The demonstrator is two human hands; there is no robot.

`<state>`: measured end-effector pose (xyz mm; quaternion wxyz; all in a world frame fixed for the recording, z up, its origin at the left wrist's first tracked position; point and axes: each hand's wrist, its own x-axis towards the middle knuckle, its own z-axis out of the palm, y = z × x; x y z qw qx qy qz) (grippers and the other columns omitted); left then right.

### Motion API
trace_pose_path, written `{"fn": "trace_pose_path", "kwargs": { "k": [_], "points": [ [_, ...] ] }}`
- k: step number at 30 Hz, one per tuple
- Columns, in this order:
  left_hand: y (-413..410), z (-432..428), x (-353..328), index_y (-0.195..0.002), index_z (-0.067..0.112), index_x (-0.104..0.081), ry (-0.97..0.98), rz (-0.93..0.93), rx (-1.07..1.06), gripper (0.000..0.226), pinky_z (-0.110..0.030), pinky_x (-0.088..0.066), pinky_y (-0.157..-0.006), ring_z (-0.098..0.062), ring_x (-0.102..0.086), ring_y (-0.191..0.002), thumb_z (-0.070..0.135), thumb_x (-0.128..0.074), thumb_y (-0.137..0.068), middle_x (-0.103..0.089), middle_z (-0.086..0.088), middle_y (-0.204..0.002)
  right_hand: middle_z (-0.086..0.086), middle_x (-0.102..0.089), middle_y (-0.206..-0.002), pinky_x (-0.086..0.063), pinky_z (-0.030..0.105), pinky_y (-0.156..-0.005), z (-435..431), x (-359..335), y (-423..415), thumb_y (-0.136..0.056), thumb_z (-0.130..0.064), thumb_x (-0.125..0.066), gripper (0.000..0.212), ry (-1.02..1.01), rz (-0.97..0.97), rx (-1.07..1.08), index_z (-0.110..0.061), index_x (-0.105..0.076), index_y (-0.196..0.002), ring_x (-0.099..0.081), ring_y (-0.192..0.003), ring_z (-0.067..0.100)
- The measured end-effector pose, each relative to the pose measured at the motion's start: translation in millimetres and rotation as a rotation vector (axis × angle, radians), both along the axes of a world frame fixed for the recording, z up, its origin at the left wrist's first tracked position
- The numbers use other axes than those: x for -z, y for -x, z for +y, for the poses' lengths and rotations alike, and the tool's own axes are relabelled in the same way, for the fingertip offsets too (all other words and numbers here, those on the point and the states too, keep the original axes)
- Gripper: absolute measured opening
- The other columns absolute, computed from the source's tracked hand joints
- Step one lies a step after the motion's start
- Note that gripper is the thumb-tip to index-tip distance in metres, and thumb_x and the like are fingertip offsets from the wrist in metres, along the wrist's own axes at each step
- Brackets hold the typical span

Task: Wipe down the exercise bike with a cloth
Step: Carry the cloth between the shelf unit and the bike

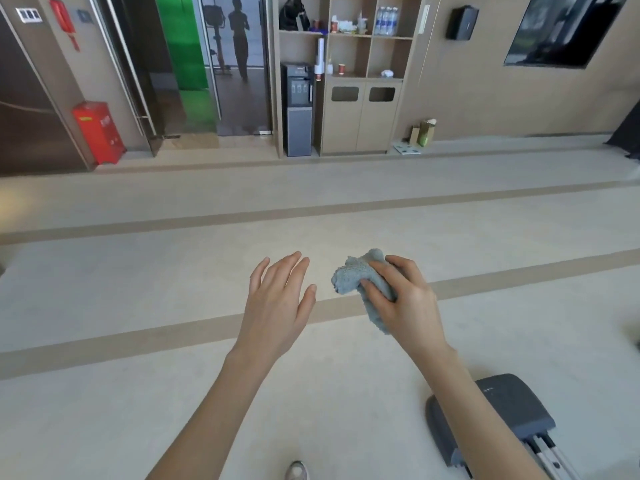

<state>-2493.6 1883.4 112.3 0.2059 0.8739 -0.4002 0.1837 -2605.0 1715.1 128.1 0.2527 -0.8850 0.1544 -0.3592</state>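
Observation:
My right hand (405,303) is shut on a bunched grey-blue cloth (356,275), held out in front of me above the floor. My left hand (277,299) hovers beside it to the left, palm down, fingers spread, holding nothing; the two hands do not touch. At the bottom right, a dark grey padded part (509,403) on metal rails shows below my right forearm, which hides part of it. It looks like part of the exercise bike; the remainder is out of frame.
Pale floor (173,306) with brown stripes stretches ahead. At the far wall stand a red cabinet (98,131), a water dispenser (297,109) and wooden shelving (360,116). A glass door reflects a person and a bike (239,39). My shoe tip (297,471) shows below.

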Motion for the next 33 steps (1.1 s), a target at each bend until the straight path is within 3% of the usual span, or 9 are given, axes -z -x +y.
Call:
{"fn": "trace_pose_path", "kwargs": {
  "k": [15, 24, 28, 33],
  "points": [
    [-253.8, -183.0, -14.8, -0.124, 0.004, -0.059, -0.048, -0.043, 0.066, 0.051, -0.046, -0.034, -0.107, -0.025, -0.055, -0.119, 0.034, -0.032, -0.094, -0.059, -0.011, -0.129, 0.009, -0.058, -0.113, -0.053, 0.042, -0.071, -176.1, -9.0, -248.6, -0.079, -0.019, -0.074, 0.022, -0.004, -0.026, 0.116, -0.017, -0.072, -0.101, -0.063, -0.092, 0.029],
    [-421.2, -343.4, -6.6, -0.123, 0.003, -0.060, -0.080, -0.075, 0.081, 0.051, -0.046, -0.036, -0.107, -0.025, -0.057, -0.116, 0.034, -0.033, -0.093, -0.060, -0.011, -0.127, 0.007, -0.056, -0.119, -0.052, 0.041, -0.073, -336.0, -4.4, -412.6, -0.081, -0.022, -0.072, 0.022, -0.002, -0.011, 0.126, -0.020, -0.071, -0.103, -0.061, -0.096, 0.028],
    [-500.4, -420.8, -18.1, -0.122, 0.003, -0.060, -0.067, -0.094, 0.079, 0.051, -0.042, -0.029, -0.108, -0.025, -0.057, -0.116, 0.034, -0.033, -0.093, -0.061, -0.010, -0.126, 0.008, -0.057, -0.118, -0.052, 0.040, -0.073, -412.6, -16.1, -490.7, -0.080, -0.021, -0.073, 0.022, 0.003, -0.013, 0.123, -0.019, -0.071, -0.102, -0.062, -0.096, 0.029],
    [-586.2, -495.1, -19.2, -0.122, 0.004, -0.060, -0.074, -0.084, 0.057, 0.051, -0.046, -0.037, -0.107, -0.024, -0.057, -0.117, 0.035, -0.032, -0.093, -0.061, -0.009, -0.125, 0.006, -0.057, -0.117, -0.051, 0.036, -0.072, -487.2, -17.8, -579.4, -0.081, -0.023, -0.072, 0.021, 0.014, -0.003, 0.109, -0.021, -0.071, -0.102, -0.061, -0.096, 0.026]
  ]
}}
